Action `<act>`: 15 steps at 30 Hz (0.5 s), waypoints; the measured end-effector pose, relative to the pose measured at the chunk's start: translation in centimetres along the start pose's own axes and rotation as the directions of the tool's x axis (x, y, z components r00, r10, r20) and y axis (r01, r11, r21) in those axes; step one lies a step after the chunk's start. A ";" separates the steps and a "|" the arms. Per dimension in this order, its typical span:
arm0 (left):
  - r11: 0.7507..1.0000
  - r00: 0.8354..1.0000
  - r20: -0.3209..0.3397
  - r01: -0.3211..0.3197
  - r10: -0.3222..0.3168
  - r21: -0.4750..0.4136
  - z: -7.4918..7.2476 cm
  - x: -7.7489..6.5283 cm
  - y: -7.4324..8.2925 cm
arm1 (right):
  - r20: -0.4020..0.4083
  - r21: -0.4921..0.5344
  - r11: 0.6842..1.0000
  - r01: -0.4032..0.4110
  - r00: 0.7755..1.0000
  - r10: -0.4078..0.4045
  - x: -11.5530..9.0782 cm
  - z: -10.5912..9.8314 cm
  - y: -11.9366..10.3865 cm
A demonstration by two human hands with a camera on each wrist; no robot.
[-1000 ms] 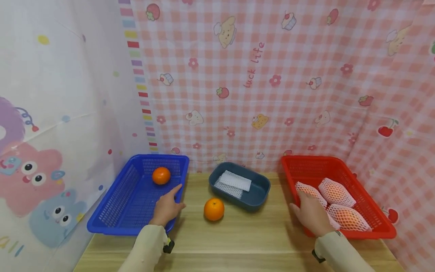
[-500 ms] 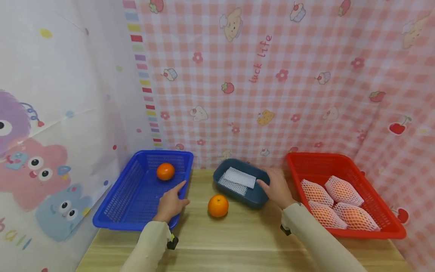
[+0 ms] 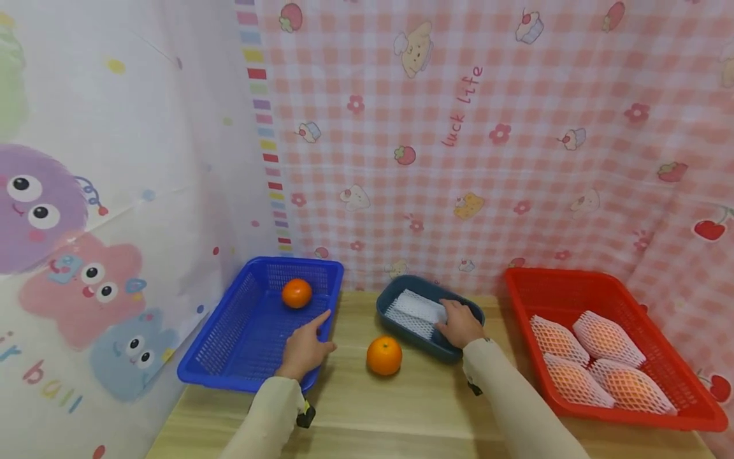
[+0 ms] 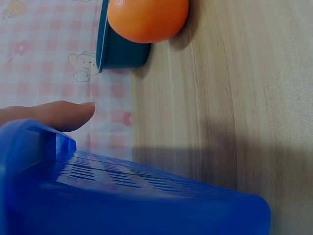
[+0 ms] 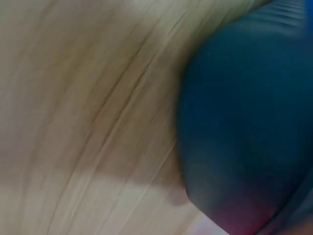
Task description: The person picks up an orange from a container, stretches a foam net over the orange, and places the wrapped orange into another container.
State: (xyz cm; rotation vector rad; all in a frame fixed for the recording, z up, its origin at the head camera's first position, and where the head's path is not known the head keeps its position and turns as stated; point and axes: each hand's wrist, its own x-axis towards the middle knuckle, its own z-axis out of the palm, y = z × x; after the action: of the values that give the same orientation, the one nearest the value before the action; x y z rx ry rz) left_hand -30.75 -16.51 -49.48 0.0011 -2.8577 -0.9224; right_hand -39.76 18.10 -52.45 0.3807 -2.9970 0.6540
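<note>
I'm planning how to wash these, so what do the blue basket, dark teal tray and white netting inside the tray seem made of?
Blue basket: likely smooth, slightly glossy plastic, judging by its molded slots and sheen. Dark teal tray: probably satin-finish plastic, going by its smooth, rounded walls. White netting: perhaps matte plastic foam, from its folded, open mesh.

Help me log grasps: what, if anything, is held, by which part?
Cannot tell: right hand at one end of the white netting, left hand at the rim of the blue basket.

Table [image 3: 401,414], blue basket [image 3: 246,344], red basket [image 3: 564,294], tray [image 3: 424,344], orange [image 3: 384,356]
</note>
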 end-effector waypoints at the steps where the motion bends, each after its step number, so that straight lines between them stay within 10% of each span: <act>1: 1.000 1.000 0.000 -0.005 0.005 0.006 0.1 0.0 0.1 | 0.026 -0.016 1.000 -0.013 1.000 0.013 0.1 0.2 0.2; 8: 1.000 1.000 -0.011 -0.015 0.015 0.014 0.1 0.0 0.3 | 0.141 -0.076 0.996 -0.037 0.989 0.047 1.2 1.7 0.4; 15: 1.000 0.999 -0.040 -0.023 0.022 -0.001 0.2 -0.1 0.0 | -0.056 -0.229 0.973 0.027 0.998 -0.041 1.6 3.0 0.4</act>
State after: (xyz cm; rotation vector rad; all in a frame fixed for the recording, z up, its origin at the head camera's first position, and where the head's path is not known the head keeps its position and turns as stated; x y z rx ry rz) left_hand -30.65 -16.33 -49.67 -0.0125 -2.8141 -0.9099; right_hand -41.40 16.84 -55.17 0.3893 -2.9565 0.3061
